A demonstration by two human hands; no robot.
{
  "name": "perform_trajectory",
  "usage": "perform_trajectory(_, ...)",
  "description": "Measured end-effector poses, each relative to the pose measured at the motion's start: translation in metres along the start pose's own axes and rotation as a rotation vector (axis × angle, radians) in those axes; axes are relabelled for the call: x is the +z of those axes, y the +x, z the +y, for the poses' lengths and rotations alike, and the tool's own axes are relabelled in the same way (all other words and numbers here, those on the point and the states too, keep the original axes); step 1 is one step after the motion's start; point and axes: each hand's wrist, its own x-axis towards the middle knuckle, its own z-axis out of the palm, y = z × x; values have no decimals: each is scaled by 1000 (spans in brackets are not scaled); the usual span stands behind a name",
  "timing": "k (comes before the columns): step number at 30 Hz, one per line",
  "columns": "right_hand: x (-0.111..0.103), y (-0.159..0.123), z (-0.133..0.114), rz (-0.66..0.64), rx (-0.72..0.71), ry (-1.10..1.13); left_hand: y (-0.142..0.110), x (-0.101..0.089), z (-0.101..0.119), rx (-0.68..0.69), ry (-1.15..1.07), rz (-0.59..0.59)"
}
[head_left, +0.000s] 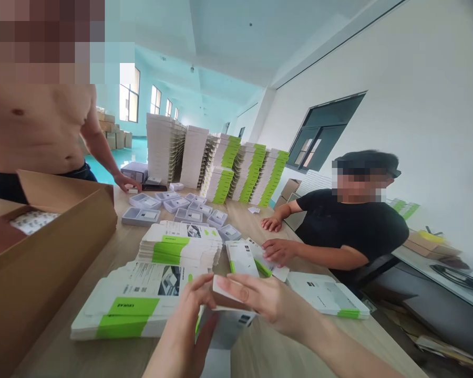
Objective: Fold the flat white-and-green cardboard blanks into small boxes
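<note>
Between my two hands is a small white and green printed carton (229,328), its upper end standing open with a flap raised. My left hand (193,310) grips its left side, thumb low and fingers at the top edge. My right hand (262,296) curls over the top, fingers on the white flap. Nearest to my left hand lies a fanned stack of flat cartons (130,302), white with a green band. Behind it is a second stack of flat cartons (177,244). To the right of my right hand are more flat cartons (327,296).
Several white plastic trays (142,215) lie mid-table. Tall stacks of boxes (220,163) stand at the back. An open cardboard box (71,252) is at the left. One person (347,226) sits at the right, hands on the table; another person (43,126) stands at the left.
</note>
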Motion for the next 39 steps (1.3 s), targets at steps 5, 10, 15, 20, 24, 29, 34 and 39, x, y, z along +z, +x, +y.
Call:
perform_trajectory(5, -8, 3, 0, -3, -130, -227, 7, -13, 1, 97, 18, -165)
perform_trajectory(10, -32, 10, -5, -221, -107, -182, 6, -14, 2, 127, 20, -147)
perform_trajectory(15, -68, 23, -4, -503, 186, 379, 0, -10, 3, 91, -26, -101)
perform_trajectory(20, -75, 36, 1, -500, 391, 842, -4, -10, 3, 98, -37, -106)
perform_trajectory(24, -61, 44, -5, -480, 600, 821, -6, -10, 0, 113, -40, -98)
perform_trajectory(29, -48, 50, -17, -512, 664, 612, -7, -7, -1, 119, -55, -103)
perform_trajectory(34, -38, 48, -25, -410, 697, 456, -6, -11, -4, 149, -9, -104)
perform_trajectory(39, -38, 43, -25, -439, 650, 374, -10, -8, -9, 107, -113, -84)
